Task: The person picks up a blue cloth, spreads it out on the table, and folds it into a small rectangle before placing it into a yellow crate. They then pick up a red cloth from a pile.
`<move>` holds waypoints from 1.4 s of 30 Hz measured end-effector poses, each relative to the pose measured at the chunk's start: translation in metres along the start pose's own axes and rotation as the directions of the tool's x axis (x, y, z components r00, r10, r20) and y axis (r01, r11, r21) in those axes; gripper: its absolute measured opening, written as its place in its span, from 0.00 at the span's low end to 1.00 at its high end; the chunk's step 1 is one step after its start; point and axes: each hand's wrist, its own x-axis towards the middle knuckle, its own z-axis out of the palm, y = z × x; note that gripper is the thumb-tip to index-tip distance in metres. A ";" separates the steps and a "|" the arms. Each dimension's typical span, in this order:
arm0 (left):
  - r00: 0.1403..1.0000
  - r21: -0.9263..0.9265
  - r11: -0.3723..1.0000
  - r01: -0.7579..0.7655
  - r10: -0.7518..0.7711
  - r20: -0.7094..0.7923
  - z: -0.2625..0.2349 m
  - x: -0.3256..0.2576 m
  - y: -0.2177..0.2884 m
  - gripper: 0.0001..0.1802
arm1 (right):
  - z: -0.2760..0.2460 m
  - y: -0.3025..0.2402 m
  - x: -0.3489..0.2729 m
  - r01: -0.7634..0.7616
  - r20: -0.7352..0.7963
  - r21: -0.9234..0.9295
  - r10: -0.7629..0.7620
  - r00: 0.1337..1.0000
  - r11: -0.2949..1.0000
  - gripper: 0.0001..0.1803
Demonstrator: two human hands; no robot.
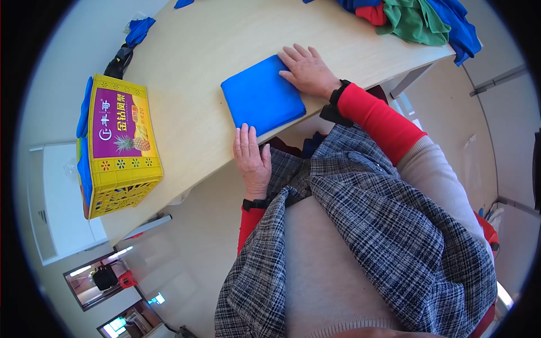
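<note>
Two hands flat, no pinch | left grip [252, 160]: fingers spread, fingertips at near edge of folded blue cloth [263, 96] on bench [191, 50] | right grip [307, 70]: palm down, pressing cloth's far corner | beyond right grip: clothes pile [420, 19] | far off left grip: yellow crate [118, 143] on bench edge
</note>
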 end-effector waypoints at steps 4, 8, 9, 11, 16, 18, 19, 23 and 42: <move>1.000 0.006 1.000 0.004 -0.004 -0.002 0.002 -0.003 0.000 0.30 | -0.027 -0.056 -0.002 0.103 0.015 0.194 -0.107 0.994 0.976 0.33; 1.000 -0.034 0.999 0.023 -0.022 0.010 0.011 -0.013 -0.012 0.30 | -0.029 -0.130 -0.019 0.258 0.033 0.238 -0.274 0.961 0.936 0.34; 0.999 -0.055 0.998 0.036 -0.035 0.015 0.010 -0.011 -0.010 0.30 | -0.026 -0.142 -0.024 0.280 0.056 0.281 -0.307 0.950 0.918 0.35; 1.000 -0.062 0.998 0.011 -0.011 0.000 0.010 -0.007 -0.007 0.30 | -0.018 -0.143 -0.027 0.295 0.080 0.327 -0.338 0.938 0.898 0.36; 0.999 -0.015 1.000 -0.023 0.023 -0.025 0.011 -0.007 -0.006 0.29 | -0.003 -0.112 -0.036 0.296 0.120 0.242 -0.332 0.936 0.924 0.37; 0.999 0.012 1.000 -0.027 0.028 -0.020 0.012 -0.006 -0.006 0.28 | 0.001 -0.098 -0.039 0.261 0.020 0.224 -0.273 0.962 0.939 0.37; 0.999 0.007 1.000 -0.030 0.030 -0.021 0.011 -0.005 -0.005 0.28 | -0.002 -0.094 -0.040 0.262 0.020 0.224 -0.274 0.962 0.939 0.37; 0.999 -0.019 0.999 -0.026 0.026 -0.022 0.007 0.002 -0.001 0.27 | -0.012 -0.078 -0.044 0.219 0.010 0.181 -0.225 0.974 0.959 0.36; 0.536 -0.574 0.326 0.751 -0.810 0.240 -0.033 -0.071 -0.034 0.20 | -0.016 -0.094 -0.019 0.424 0.169 0.391 -0.517 0.839 0.817 0.37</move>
